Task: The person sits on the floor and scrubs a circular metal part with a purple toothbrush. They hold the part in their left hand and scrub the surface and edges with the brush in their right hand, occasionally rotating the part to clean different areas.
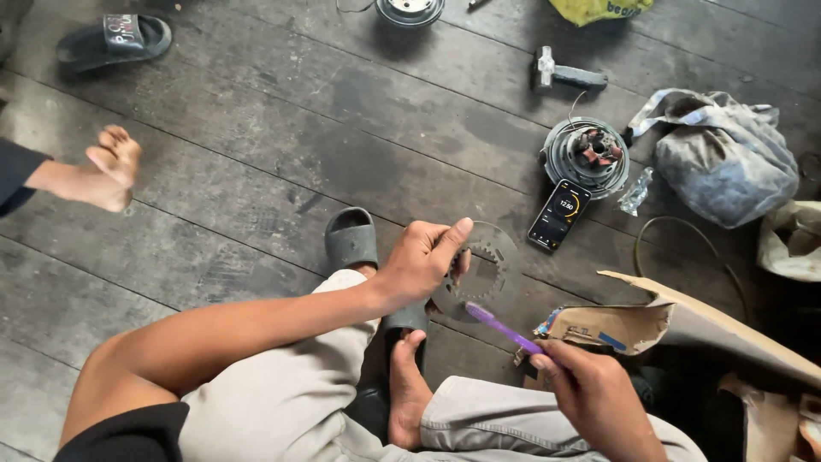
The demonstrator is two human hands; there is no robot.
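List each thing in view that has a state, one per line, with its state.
left hand: gripping the toothed metal disc, held on edge
right hand: holding the purple toothbrush, bristles at the disc
phone: screen lit, flat on floor
hammer: lying unused

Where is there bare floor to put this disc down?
Bare boards lie left of the left hand, between the grey slipper and another person's foot. More room sits between the slipper and the hammer. It is crowded on the right: phone, motor part, cloth bag, cardboard.
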